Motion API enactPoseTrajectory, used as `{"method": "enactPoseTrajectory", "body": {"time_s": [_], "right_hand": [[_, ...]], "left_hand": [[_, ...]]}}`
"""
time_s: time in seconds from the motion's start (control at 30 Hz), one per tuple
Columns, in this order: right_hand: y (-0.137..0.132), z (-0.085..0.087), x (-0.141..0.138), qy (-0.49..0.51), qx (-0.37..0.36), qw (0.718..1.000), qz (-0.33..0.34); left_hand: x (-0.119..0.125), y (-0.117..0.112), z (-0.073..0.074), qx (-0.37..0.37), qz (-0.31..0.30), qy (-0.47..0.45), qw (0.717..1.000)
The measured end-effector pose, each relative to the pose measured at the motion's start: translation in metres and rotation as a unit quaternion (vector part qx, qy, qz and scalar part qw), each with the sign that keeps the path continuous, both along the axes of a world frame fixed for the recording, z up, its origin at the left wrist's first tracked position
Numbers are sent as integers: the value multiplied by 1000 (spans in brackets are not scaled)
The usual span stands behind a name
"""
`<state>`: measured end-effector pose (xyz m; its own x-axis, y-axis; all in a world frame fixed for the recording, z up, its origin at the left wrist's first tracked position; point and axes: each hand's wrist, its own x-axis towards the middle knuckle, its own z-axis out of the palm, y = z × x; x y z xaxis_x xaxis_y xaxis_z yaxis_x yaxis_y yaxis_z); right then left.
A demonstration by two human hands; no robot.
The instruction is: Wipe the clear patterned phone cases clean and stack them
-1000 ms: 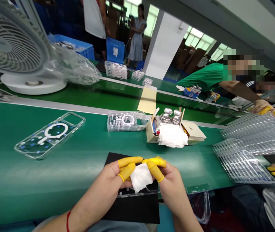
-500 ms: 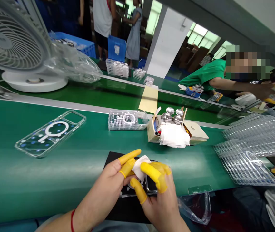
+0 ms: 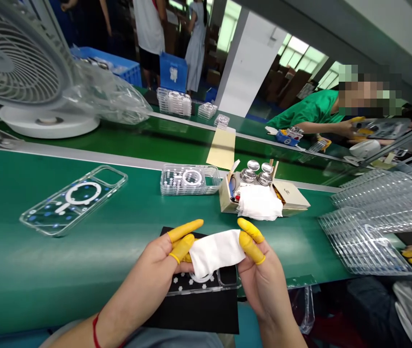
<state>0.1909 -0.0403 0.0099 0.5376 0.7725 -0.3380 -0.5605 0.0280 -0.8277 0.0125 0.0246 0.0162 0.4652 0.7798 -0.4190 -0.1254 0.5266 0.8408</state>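
A white cloth [image 3: 217, 251] is stretched between my two hands, above a clear phone case [image 3: 191, 285] with a white ring and small white flowers. The case lies on a black mat [image 3: 206, 311]. My left hand [image 3: 165, 256] pinches the cloth's left end between yellow-covered fingers. At the other end, my right hand [image 3: 260, 256] grips the cloth's right edge, also in yellow finger cots. The cloth and fingers hide the upper part of the case.
Another clear phone case [image 3: 75, 199] lies at left. Behind the mat are stacked cases [image 3: 190, 180] and a box [image 3: 229, 204] with bottles and white cloths. Racked clear cases [image 3: 365, 241] stand at right, near another person's gloved fingers. A fan [image 3: 17, 67] stands far left.
The crumpled cloth is now spread out between my hands. My right hand has moved right and up, off the case. Across the line, the person in green has drawn their arms in.
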Motion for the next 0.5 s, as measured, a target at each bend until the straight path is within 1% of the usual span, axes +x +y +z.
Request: {"method": "enactPoseTrajectory", "body": {"time_s": [0.07, 0.1, 0.13, 0.17, 0.2, 0.23, 0.3, 0.33, 0.37, 0.4, 0.43, 0.47, 0.5], "right_hand": [[0, 3, -1, 1, 5, 1000, -6], [0, 4, -1, 2, 8, 1000, -9], [0, 5, -2, 5, 11, 1000, -11], [1, 7, -3, 9, 13, 1000, -13], [1, 9, -4, 13, 14, 1000, -12], [2, 10, -6, 18, 14, 1000, -10], [4, 13, -9, 22, 20, 1000, -10], [5, 13, -11, 19, 26, 999, -13], [6, 13, -13, 14, 35, 999, -17], [6, 12, -15, 6, 47, 999, -20], [7, 10, -16, -2, 61, 998, -20], [7, 9, -18, -9, 76, 997, -14], [7, 7, -19, -13, 93, 996, -4]], "left_hand": [[-2, 0, -2, 26, -20, 18, 999], [-3, 0, -3, 54, -29, 32, 998], [-5, 0, -5, 98, -33, 52, 993], [-6, -1, -7, 163, -34, 79, 983], [-6, -1, -8, 243, -31, 111, 963], [-6, -2, -9, 331, -24, 141, 933], [-3, -2, -10, 491, -9, 180, 852], [-1, -2, -9, 548, -1, 185, 816], [1, -2, -8, 589, 6, 184, 787], [3, -1, -7, 618, 11, 179, 765], [4, -1, -7, 638, 11, 174, 750], [4, 0, -9, 650, 8, 168, 741], [3, 2, -12, 653, 3, 163, 740]]}}
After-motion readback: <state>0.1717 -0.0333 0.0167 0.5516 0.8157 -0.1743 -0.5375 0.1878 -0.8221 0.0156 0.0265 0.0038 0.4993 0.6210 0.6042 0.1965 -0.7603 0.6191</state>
